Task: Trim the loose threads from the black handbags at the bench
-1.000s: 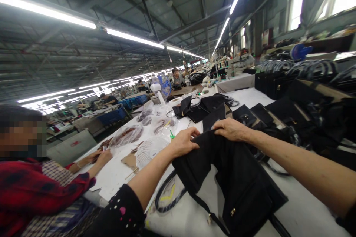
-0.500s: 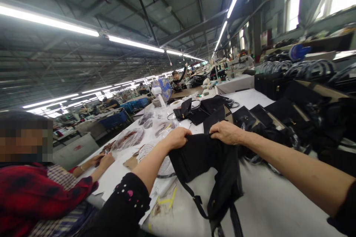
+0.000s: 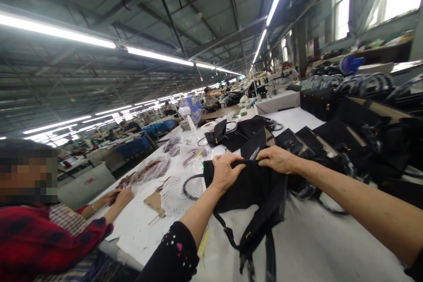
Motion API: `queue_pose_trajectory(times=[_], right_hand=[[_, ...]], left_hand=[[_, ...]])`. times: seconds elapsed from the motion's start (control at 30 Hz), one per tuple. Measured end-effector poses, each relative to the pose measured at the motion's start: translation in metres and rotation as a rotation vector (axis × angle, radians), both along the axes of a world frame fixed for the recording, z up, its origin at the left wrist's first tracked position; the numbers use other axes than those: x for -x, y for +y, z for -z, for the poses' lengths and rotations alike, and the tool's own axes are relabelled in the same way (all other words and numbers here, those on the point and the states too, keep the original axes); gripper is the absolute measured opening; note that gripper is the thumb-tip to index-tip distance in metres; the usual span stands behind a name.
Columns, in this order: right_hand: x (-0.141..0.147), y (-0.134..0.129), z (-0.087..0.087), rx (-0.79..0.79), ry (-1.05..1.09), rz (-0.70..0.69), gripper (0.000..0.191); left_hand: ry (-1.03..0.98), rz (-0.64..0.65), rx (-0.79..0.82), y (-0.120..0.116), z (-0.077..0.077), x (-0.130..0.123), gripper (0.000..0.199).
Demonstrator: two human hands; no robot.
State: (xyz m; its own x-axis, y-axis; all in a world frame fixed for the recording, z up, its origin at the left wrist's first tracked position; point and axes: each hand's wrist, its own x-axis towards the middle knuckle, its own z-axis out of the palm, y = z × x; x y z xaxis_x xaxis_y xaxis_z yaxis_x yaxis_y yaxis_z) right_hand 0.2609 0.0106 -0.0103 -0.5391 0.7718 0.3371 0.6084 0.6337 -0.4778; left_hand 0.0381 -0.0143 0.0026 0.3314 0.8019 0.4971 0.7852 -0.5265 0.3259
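Note:
A black fabric handbag [image 3: 236, 189] hangs in front of me over the white table, its straps dangling below. My left hand [image 3: 227, 171] is at the bag's upper left edge, thumb on the near side and fingertips partly hidden at the rim. At the upper right edge, my right hand [image 3: 276, 159] pinches the black cloth between thumb and fingers. A dark loop handle [image 3: 191, 186] sticks out on the bag's left side. Behind my hands lies another black bag [image 3: 244, 132] with ring handles.
Several black bags [image 3: 340, 134] are heaped along the right. A white fan guard [image 3: 175, 196] and plastic-wrapped brown pieces [image 3: 155, 169] are on the table [image 3: 142, 229] to the left. A blue fan [image 3: 194, 109] stands beyond. A co-worker in a red checked sleeve [image 3: 62, 244] handles brown pieces at the left.
My left hand has moved right along the bag's top edge, closer to my right hand. The bag's left side now shows its loop handle, and the view has shifted slightly.

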Motion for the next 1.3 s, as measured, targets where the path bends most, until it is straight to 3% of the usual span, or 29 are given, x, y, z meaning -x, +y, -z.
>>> queue_pose_trajectory(times=[0.13, 0.23, 0.33, 0.47, 0.67, 0.87, 1.3], right_hand=[[0.002, 0.002, 0.001, 0.008, 0.023, -0.006, 0.019], [0.004, 0.0, -0.001, -0.018, 0.0, 0.042, 0.019], [0.002, -0.003, -0.001, -0.035, -0.019, 0.052, 0.021], [-0.006, -0.003, 0.003, -0.04, -0.019, 0.034, 0.02], [-0.008, -0.001, 0.003, 0.008, 0.024, -0.053, 0.02], [0.003, 0.001, -0.001, -0.022, 0.029, -0.089, 0.02], [0.012, -0.012, -0.011, -0.084, -0.048, -0.111, 0.018]], left_hand=[[0.064, 0.014, 0.131, 0.006, -0.009, -0.003, 0.009], [0.185, -0.072, 0.046, 0.007, -0.006, -0.014, 0.011], [0.238, -0.062, -0.026, 0.005, 0.002, -0.028, 0.026], [0.187, 0.006, 0.022, 0.003, 0.001, -0.038, 0.039], [0.133, 0.11, 0.18, 0.002, -0.011, -0.03, 0.026], [0.03, 0.13, 0.216, -0.001, -0.01, -0.02, 0.019], [0.012, 0.212, 0.162, 0.003, -0.003, -0.006, 0.019]])
